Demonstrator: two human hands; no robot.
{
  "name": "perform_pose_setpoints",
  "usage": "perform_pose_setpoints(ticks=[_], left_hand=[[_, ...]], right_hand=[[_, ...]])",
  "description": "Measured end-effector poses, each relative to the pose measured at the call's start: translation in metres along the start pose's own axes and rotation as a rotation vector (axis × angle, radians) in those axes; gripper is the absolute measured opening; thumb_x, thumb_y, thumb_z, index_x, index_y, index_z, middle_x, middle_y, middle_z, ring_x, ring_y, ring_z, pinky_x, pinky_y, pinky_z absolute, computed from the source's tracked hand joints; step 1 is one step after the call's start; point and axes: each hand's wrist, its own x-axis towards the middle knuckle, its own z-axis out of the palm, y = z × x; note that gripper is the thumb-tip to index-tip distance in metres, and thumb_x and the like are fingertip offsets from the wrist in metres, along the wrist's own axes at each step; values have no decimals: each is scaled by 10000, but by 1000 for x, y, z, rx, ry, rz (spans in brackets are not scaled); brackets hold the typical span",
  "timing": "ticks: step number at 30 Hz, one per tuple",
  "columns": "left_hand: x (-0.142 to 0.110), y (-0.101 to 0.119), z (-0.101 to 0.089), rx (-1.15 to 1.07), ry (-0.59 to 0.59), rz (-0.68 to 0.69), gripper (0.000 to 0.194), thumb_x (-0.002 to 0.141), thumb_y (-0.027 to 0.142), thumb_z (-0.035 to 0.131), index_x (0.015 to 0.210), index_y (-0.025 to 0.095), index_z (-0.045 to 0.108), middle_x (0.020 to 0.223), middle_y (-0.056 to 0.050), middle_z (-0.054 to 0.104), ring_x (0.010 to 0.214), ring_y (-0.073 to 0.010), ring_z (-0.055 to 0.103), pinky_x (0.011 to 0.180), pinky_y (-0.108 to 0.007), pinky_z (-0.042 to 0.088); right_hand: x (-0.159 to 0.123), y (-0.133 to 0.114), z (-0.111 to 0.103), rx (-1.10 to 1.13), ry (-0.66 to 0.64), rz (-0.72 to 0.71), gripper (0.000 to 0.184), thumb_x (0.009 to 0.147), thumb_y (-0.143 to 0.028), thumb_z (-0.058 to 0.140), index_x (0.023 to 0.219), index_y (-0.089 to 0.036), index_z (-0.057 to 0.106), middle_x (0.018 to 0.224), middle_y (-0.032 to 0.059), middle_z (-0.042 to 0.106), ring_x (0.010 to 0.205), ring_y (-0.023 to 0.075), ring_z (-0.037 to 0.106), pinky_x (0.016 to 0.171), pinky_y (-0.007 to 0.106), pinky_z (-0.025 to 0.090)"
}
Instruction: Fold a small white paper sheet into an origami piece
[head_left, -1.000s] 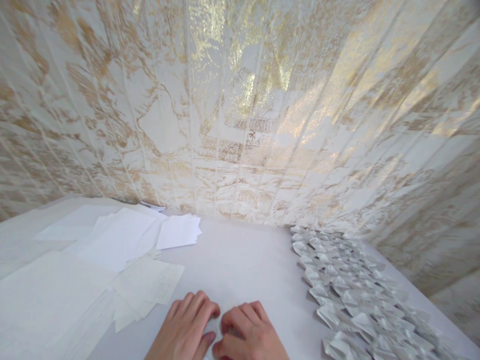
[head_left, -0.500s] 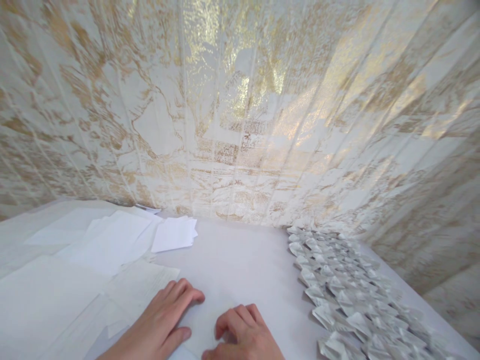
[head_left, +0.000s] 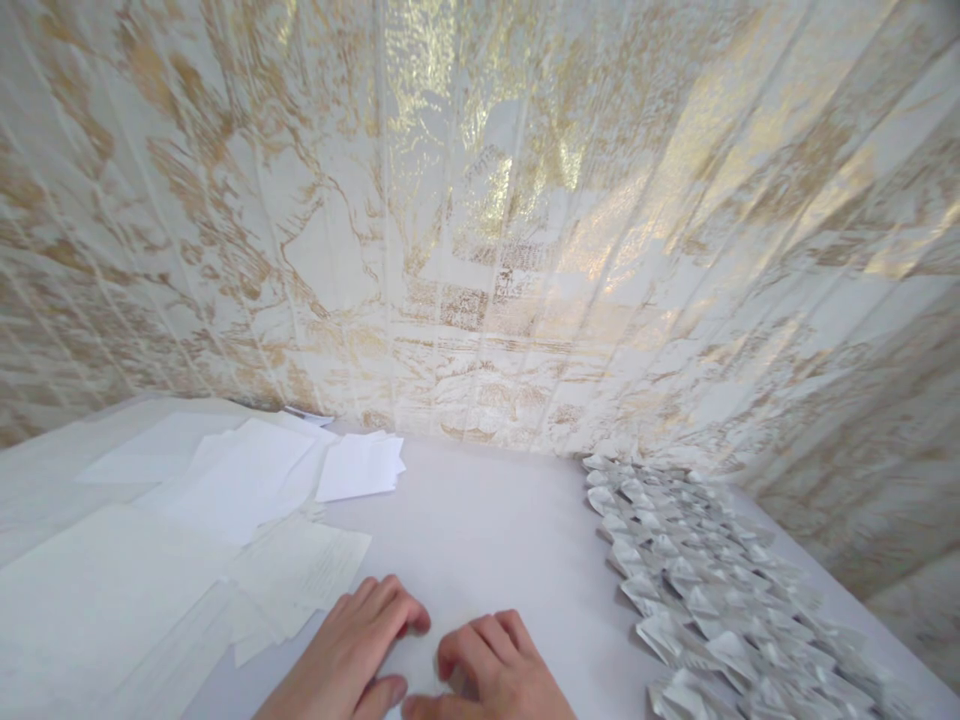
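Note:
A pale sheet of paper (head_left: 421, 655) lies on the table between my hands, faint against the white top, and its edges are hard to make out. My left hand (head_left: 364, 645) rests on its left side, fingers bent forward, with the thumb spread away from the index finger. On the other side, my right hand (head_left: 499, 665) has its fingers curled in and its thumb reaching left, at the paper. Both thumb tips come close together near the bottom edge of the view. What lies beneath the right palm is hidden.
Loose white and printed sheets (head_left: 225, 480) cover the left of the table, with a small stack of cut paper (head_left: 361, 465) at their far right. Rows of folded paper pieces (head_left: 705, 590) line the right side. A gold-patterned curtain (head_left: 480, 250) hangs behind the white table (head_left: 495, 520).
My left hand has shifted right, closer to my right hand, and its thumb has moved toward the right thumb. The whole view has swung slightly left.

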Motion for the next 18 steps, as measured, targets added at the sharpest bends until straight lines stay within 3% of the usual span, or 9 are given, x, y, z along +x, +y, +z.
perform_pose_setpoints(ticks=[4, 12, 15, 18], left_hand=[[3, 5, -4, -21, -61, -58, 374, 729, 66, 499, 1037, 246, 610, 1104, -21, 623, 1074, -242, 547, 960, -381, 415], [2, 2, -10, -47, -66, 8, 407, 710, 27, 461, 1015, 261, 595, 1091, 7, 631, 1058, -208, 552, 951, -335, 425], [1, -1, -9, -24, -51, 37, 419, 704, 16, 453, 1010, 263, 595, 1087, 10, 641, 1047, -202, 565, 945, -325, 441], [0, -2, -8, 3, -29, 50, 425, 704, 19, 454, 1022, 260, 598, 1083, 5, 647, 1045, -205, 578, 947, -334, 457]], right_hand=[[2, 1, -1, -15, 67, -21, 288, 832, -407, 772, 625, -266, 630, 704, -63, 589, 646, 126, 493, 627, 310, 313], [5, 16, -26, 138, -202, -95, 299, 861, -387, 766, 641, -233, 635, 882, -74, 697, 765, 124, 584, 634, 305, 346], [3, 17, -26, 240, -241, -31, 225, 816, -321, 812, 654, -262, 667, 922, -87, 695, 797, 124, 599, 663, 290, 366], [-3, 15, -20, 319, -215, 129, 188, 699, -191, 860, 721, -301, 709, 1016, -56, 669, 867, 159, 597, 731, 284, 398]])
